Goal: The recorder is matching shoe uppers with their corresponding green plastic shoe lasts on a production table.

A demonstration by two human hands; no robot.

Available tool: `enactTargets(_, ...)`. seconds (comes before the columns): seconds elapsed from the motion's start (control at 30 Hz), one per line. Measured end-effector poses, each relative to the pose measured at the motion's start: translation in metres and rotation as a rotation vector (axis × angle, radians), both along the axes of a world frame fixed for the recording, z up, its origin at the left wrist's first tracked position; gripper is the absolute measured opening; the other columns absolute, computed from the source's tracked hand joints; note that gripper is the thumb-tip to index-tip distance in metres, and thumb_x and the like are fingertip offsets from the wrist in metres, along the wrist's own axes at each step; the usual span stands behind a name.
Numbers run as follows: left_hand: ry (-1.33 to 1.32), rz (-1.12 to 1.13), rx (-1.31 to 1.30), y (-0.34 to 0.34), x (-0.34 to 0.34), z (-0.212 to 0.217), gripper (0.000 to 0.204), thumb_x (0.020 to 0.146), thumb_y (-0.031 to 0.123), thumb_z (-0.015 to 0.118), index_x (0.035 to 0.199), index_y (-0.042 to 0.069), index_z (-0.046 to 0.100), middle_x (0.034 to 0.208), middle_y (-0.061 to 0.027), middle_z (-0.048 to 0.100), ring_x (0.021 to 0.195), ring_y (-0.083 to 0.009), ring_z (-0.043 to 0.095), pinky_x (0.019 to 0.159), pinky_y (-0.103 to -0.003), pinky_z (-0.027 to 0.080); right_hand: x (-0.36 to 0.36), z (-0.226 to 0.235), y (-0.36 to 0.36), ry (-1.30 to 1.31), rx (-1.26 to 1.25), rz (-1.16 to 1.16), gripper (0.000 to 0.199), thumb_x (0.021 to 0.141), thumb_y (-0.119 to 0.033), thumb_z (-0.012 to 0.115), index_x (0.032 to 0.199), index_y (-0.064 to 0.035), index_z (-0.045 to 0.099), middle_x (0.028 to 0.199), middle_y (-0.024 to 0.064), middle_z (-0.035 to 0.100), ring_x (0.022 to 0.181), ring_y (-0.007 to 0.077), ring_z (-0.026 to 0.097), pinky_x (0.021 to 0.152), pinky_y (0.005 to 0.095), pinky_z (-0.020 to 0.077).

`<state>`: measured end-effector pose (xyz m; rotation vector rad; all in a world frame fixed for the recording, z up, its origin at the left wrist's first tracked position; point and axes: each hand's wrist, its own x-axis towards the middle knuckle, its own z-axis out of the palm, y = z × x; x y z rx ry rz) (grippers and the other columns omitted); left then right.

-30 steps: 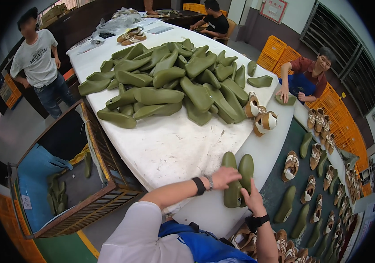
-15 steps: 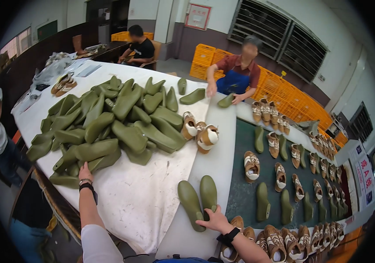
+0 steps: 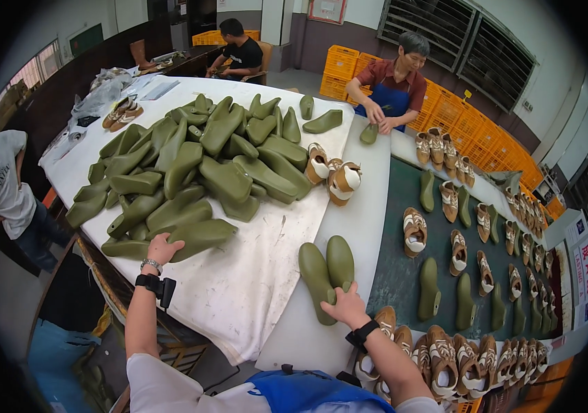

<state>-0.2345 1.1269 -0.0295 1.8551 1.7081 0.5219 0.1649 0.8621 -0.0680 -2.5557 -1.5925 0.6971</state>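
Observation:
My left hand (image 3: 162,249) is closed round one end of a green shoe last (image 3: 204,238) at the near edge of a big heap of green lasts (image 3: 225,180) on the white-covered table. To the right, two more lasts lie side by side on the pale table edge, soles up: a left one (image 3: 313,277) and a right one (image 3: 340,260). My right hand (image 3: 346,307) grips their near ends, the thumb toward the left last and the fingers by the right one.
Brown-and-white sneakers (image 3: 343,183) stand beside the heap. A green conveyor belt (image 3: 404,279) at right carries lasts and shoes, with shoe rows along both sides. Across the table a co-worker (image 3: 393,89) handles a last (image 3: 369,134). Orange crates (image 3: 469,131) line the wall. Another person (image 3: 8,179) stands at left.
My left hand has brought a last toward the right, so it now points out from the heap. My right hand stays at the two lasts. The co-worker's hands have come together at a last.

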Motion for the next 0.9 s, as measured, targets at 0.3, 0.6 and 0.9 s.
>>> enactTargets(0.3, -0.056, -0.615, -0.328, -0.023, 0.139, 0.008, 0.045, 0.067, 0.033, 0.073, 0.095, -0.001, 0.064, 0.083, -0.01, 0.066, 0.075, -0.0164, 0.06, 0.071, -0.029, 0.047, 0.012, -0.008, -0.017, 0.058, 0.05, -0.048, 0.062, 0.069, -0.051, 0.056, 0.114, -0.0086, 0.052, 0.122, 0.0314, 0.031, 0.091, 0.0414, 0.055, 0.085, 0.0397, 0.0439)
enactTargets(0.6, 0.295, -0.59, 0.016, -0.116, 0.278, -0.103, 0.083, 0.069, 0.054, 0.062, 0.132, 0.008, 0.033, 0.14, -0.0266, 0.014, 0.129, -0.0437, 0.008, 0.103, -0.049, 0.021, 0.018, -0.015, -0.015, 0.041, 0.087, -0.088, 0.067, 0.067, -0.057, 0.059, 0.113, -0.0083, 0.055, 0.119, 0.0312, 0.036, 0.092, 0.0407, 0.056, 0.084, 0.0391, 0.045)
enactTargets(0.9, 0.044, -0.716, -0.001, -0.189, 0.222, -0.095, 0.092, 0.064, 0.043, 0.073, 0.135, 0.009, 0.025, 0.135, -0.0336, 0.012, 0.125, -0.0475, 0.017, 0.102, -0.046, 0.023, 0.008, -0.024, -0.01, 0.045, 0.096, -0.082, 0.065, 0.069, -0.054, 0.058, 0.112, -0.0062, 0.055, 0.118, 0.033, 0.035, 0.088, 0.0436, 0.056, 0.083, 0.0398, 0.0454)
